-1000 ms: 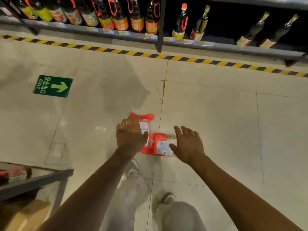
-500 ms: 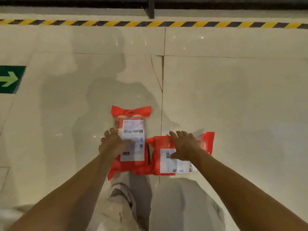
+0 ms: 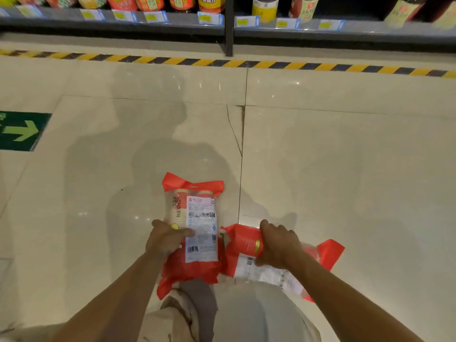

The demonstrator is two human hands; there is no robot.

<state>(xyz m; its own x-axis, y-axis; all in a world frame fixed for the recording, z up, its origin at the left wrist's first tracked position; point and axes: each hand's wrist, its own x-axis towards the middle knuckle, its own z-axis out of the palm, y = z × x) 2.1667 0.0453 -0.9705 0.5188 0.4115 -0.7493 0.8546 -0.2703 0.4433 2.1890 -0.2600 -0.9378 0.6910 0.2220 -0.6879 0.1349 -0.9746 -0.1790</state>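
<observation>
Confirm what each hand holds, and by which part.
The left hand grips the upright red packet at its left edge, halfway down. The right hand grips the sideways red packet around its middle.

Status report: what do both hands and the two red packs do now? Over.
Left hand grips left pack. Right hand grips right pack, tilted. Nothing blocks them on the floor.

Red-and-white packets (image 3: 195,218), yellow-black striped floor tape (image 3: 222,62), green arrow sign (image 3: 22,130).
</observation>
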